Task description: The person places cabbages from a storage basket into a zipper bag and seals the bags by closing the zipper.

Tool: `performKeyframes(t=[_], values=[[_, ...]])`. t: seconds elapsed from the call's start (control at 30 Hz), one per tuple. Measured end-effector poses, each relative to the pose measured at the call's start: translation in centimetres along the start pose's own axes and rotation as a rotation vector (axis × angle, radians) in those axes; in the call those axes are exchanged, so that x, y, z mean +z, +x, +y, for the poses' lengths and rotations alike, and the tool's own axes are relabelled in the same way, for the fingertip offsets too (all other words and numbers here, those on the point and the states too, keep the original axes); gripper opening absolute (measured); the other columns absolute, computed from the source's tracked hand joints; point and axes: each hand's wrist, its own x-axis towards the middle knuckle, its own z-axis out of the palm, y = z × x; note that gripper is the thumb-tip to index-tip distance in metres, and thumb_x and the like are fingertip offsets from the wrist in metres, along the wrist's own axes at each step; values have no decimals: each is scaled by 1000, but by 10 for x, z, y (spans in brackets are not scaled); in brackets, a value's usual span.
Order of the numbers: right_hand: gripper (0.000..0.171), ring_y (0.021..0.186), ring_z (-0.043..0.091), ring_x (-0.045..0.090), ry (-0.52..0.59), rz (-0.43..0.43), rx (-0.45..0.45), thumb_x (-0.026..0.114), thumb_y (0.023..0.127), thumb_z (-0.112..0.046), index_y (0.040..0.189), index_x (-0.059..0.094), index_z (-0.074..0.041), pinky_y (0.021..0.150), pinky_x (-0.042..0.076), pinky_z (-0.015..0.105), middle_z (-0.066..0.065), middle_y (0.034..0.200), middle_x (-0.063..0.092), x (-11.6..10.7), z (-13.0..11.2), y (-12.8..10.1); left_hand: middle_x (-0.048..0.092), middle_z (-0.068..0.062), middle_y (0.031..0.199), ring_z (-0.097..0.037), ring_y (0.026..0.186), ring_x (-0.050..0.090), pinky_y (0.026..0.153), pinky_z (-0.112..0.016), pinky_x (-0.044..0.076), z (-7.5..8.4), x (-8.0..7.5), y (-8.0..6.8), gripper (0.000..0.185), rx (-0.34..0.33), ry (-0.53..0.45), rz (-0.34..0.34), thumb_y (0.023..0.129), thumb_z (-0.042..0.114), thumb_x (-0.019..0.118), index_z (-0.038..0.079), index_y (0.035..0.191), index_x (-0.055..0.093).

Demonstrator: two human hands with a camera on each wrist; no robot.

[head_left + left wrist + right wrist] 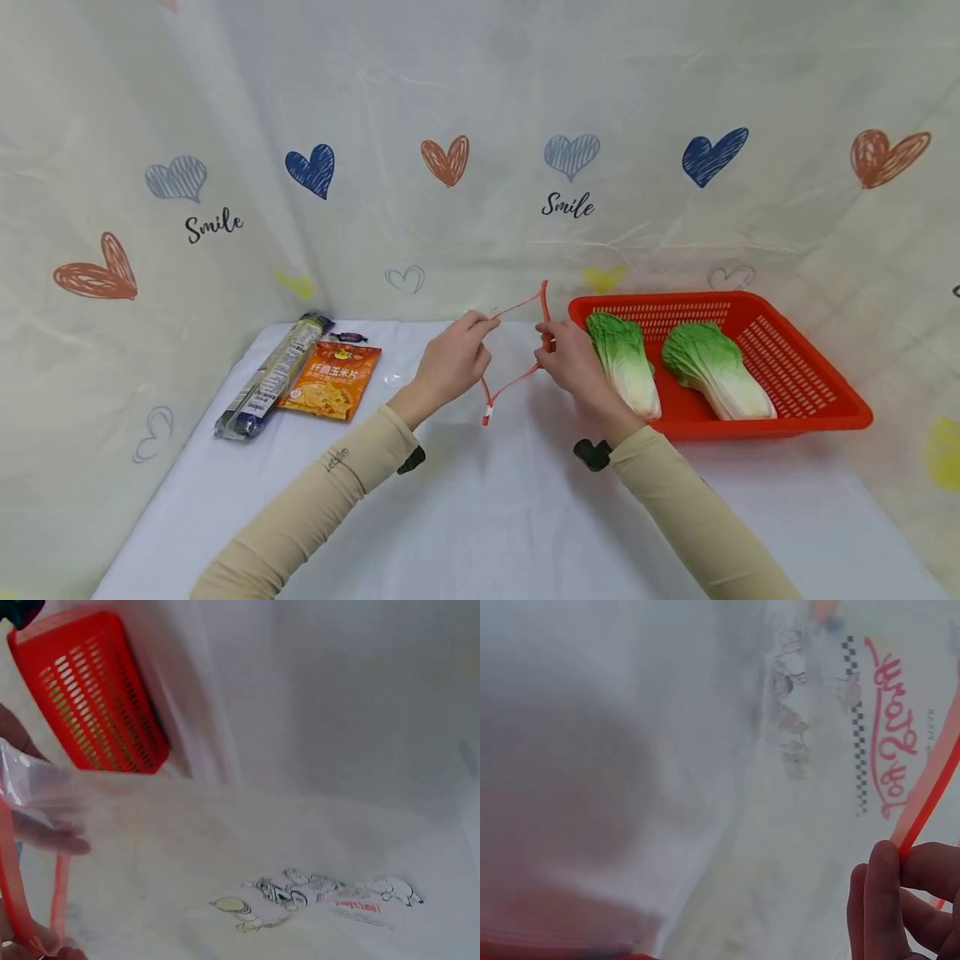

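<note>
Both hands were raised above the table in front of the person, holding a clear bag with a red zip strip between them. The left hand pinched one side of the bag's mouth between thumb and fingertips, fingers curled. The right hand pinched the other side, its fingers curled around the red strip where it passed the thumb. The strip ran up in a loop between the two hands and hung down below them, ending in a small white tab. In the wrist views the film filled most of the frame, with printed drawings and red script showing through it. The bag sat just left of a red basket, whose near corner lay beside the right hand. Two cabbages lay side by side in the basket, leafy ends toward the back wall. Well to the left on the table lay an orange packet, a long dark pack touching its left edge, and a small wrapped sweet just behind them. A sheet with hearts hung behind.
</note>
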Motion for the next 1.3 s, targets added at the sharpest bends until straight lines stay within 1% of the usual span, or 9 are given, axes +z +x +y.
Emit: performKeyframes(t=[0.13, 0.23, 0.43, 0.67, 0.83, 1.0, 1.07, 1.17, 1.3], values=[[38, 90, 30, 58, 34, -9, 41, 66, 85, -1, 122, 63, 6, 75, 53, 39, 15, 95, 60, -2, 3, 4, 62, -5, 113, -12, 62, 48, 50, -24, 37, -8, -3, 9, 43, -84, -219, 95, 85, -2, 56, 6, 127, 65], [39, 94, 31, 62, 86, -50, 77, 66, 87, -3, 125, 61, 5, 76, 55, 39, 15, 99, 61, -3, 5, 7, 62, -7, 112, -13, 65, 48, 56, -25, 39, -12, -7, 13, 42, -133, -341, 77, 86, -2, 57, 4, 127, 65], [45, 106, 31, 60, 223, -119, 165, 68, 91, -16, 133, 57, -3, 82, 54, 41, 14, 113, 60, -8, 7, 8, 62, -6, 112, -17, 75, 54, 67, -26, 47, -14, -5, 15, 40, -181, -478, 3, 89, 2, 57, 7, 129, 64], [47, 110, 29, 60, 335, -162, 179, 71, 90, -27, 133, 59, -11, 91, 50, 45, 9, 125, 58, -18, 15, 8, 61, -6, 115, -16, 77, 56, 64, -24, 48, -12, 2, 13, 39, -205, -527, -12, 90, 5, 61, 8, 129, 63], [52, 109, 27, 62, 495, -192, 192, 71, 90, -35, 135, 57, -13, 94, 50, 42, 9, 134, 54, -38, 21, 10, 61, -7, 118, -15, 76, 58, 61, -24, 48, -10, 5, 12, 39, -197, -548, -32, 91, 8, 63, 7, 130, 63], [59, 117, 30, 55, 675, -130, 215, 66, 94, -32, 142, 48, -4, 92, 51, 28, 15, 141, 46, -66, 37, 14, 61, -10, 121, -16, 81, 59, 64, -25, 49, -11, 7, 11, 40, -202, -552, -47, 91, 10, 63, 9, 131, 62], [59, 120, 30, 52, 707, -80, 255, 64, 95, -30, 144, 44, -2, 95, 49, 29, 16, 140, 44, -78, 47, 16, 61, -9, 121, -17, 83, 59, 65, -25, 49, -11, 8, 11, 40, -207, -553, -46, 91, 11, 64, 10, 131, 62], [62, 124, 31, 48, 646, -21, 307, 59, 97, -34, 147, 40, -3, 96, 48, 27, 17, 143, 41, -95, 64, 17, 61, -7, 120, -17, 85, 59, 67, -25, 49, -12, 9, 10, 40, -213, -548, -46, 91, 12, 65, 9, 130, 63], [67, 130, 35, 43, 497, -1, 357, 54, 98, -42, 150, 37, -4, 97, 48, 29, 20, 148, 38, -108, 88, 15, 61, -8, 121, -18, 87, 59, 67, -25, 50, -12, 9, 10, 40, -211, -542, -52, 91, 12, 66, 9, 130, 63]])
